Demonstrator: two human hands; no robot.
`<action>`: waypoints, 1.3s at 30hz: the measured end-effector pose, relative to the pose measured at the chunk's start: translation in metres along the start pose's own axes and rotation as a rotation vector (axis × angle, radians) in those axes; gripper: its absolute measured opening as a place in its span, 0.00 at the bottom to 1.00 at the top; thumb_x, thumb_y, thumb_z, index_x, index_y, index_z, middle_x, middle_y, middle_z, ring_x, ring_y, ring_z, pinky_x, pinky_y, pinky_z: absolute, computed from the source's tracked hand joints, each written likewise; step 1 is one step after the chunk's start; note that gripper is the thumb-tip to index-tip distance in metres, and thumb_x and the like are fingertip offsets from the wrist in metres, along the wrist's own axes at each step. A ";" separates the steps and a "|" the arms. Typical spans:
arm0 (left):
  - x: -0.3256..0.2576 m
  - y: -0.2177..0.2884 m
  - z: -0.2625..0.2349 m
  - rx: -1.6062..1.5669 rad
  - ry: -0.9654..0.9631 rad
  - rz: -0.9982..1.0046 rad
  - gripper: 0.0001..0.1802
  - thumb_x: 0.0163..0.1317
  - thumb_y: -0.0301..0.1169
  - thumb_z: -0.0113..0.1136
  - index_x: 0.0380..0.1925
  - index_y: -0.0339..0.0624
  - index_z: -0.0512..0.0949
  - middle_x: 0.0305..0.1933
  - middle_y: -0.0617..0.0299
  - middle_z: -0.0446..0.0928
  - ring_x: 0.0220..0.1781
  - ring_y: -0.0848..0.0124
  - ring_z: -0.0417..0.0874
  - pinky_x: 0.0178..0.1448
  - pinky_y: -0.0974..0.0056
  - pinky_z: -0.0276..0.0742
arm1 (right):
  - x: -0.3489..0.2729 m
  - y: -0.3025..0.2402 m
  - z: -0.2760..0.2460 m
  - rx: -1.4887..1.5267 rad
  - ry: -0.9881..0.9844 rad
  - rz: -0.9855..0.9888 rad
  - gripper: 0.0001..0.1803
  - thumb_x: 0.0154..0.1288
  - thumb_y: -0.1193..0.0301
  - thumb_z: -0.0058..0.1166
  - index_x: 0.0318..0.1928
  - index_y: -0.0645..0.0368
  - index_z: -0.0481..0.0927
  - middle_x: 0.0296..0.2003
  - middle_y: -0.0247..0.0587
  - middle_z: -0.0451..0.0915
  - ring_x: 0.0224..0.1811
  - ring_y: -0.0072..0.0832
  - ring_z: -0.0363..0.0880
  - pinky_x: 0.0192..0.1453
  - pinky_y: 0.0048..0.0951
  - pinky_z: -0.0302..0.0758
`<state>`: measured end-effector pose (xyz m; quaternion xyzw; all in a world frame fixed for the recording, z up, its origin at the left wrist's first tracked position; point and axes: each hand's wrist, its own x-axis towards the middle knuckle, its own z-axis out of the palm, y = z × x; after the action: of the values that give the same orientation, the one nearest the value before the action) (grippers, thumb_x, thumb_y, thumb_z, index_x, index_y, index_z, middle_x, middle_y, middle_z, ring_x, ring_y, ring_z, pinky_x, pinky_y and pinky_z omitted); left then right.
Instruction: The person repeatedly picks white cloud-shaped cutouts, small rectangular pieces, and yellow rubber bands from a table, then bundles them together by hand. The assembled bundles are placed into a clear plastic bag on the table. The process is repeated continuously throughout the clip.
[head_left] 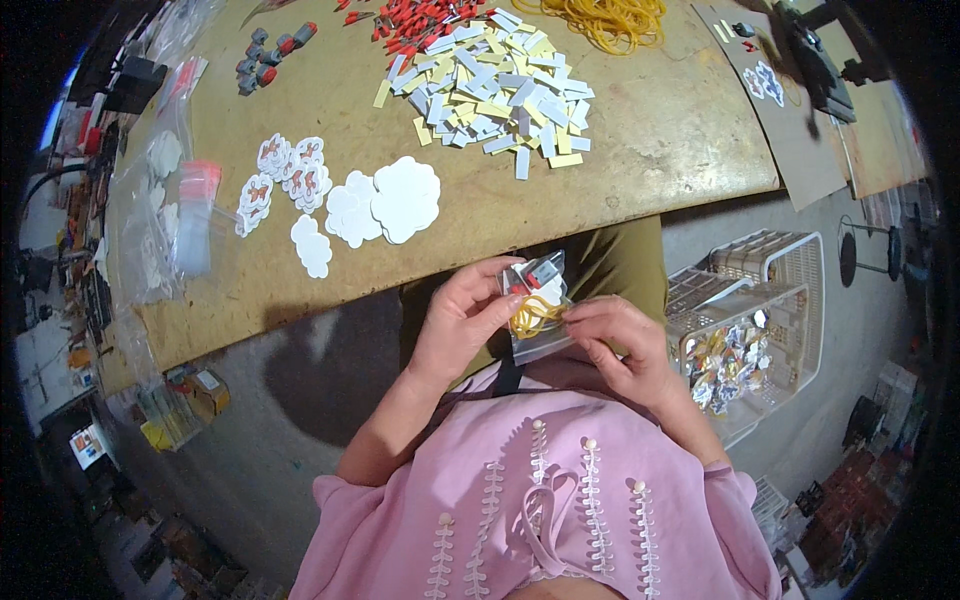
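Observation:
Over my lap, just off the table's near edge, I hold a small clear zip bag (546, 347). Inside it are a coiled yellow rubber band or cord (537, 317), a grey part with a red end (541, 274) and something white behind them. My left hand (467, 312) grips the bag's left side, thumb across its front. At the right side, the fingers of my right hand (625, 345) pinch the bag's edge. What lies under my fingertips is hidden.
The table (660, 150) holds white scalloped cards (406, 200), printed cutouts (300, 170), a pile of pale strips (500, 90), red-tipped pieces (415, 25), yellow bands (610, 20), grey-and-red parts (270, 60) and flat zip bags (195, 230). A white basket (810, 320) of filled bags stands right.

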<state>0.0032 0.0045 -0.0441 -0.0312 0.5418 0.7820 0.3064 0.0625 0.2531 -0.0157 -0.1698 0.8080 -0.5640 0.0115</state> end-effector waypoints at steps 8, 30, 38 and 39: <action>-0.009 0.004 0.013 0.192 0.003 0.143 0.21 0.73 0.20 0.68 0.63 0.35 0.78 0.47 0.64 0.89 0.47 0.80 0.87 0.50 0.73 0.82 | 0.016 0.011 0.023 0.936 0.198 0.538 0.18 0.73 0.77 0.67 0.60 0.64 0.81 0.53 0.37 0.84 0.54 0.25 0.84 0.58 0.29 0.84; -0.056 0.136 -0.210 1.427 1.026 0.695 0.08 0.69 0.29 0.69 0.44 0.39 0.83 0.42 0.54 0.81 0.41 0.56 0.83 0.48 0.54 0.80 | -0.368 0.169 -0.258 -1.245 -0.098 1.237 0.14 0.69 0.65 0.56 0.44 0.64 0.85 0.42 0.67 0.86 0.48 0.66 0.84 0.51 0.64 0.77; -0.053 0.130 -0.210 1.523 1.248 0.680 0.06 0.70 0.29 0.68 0.41 0.40 0.82 0.41 0.54 0.81 0.42 0.56 0.83 0.50 0.52 0.78 | -0.109 0.101 -0.144 -0.861 -0.004 0.709 0.06 0.68 0.77 0.58 0.43 0.65 0.83 0.35 0.63 0.84 0.37 0.57 0.85 0.41 0.47 0.78; -0.049 0.128 -0.212 1.631 1.324 0.768 0.06 0.70 0.29 0.68 0.41 0.40 0.82 0.40 0.54 0.81 0.41 0.56 0.83 0.49 0.53 0.79 | -0.078 0.079 -0.125 -0.792 0.007 0.647 0.06 0.68 0.79 0.57 0.43 0.65 0.83 0.35 0.62 0.84 0.38 0.57 0.85 0.41 0.47 0.78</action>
<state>-0.0824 -0.2297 -0.0065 -0.0617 0.9224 0.0644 -0.3757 0.0892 0.4133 -0.0558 0.0995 0.9710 -0.1827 0.1175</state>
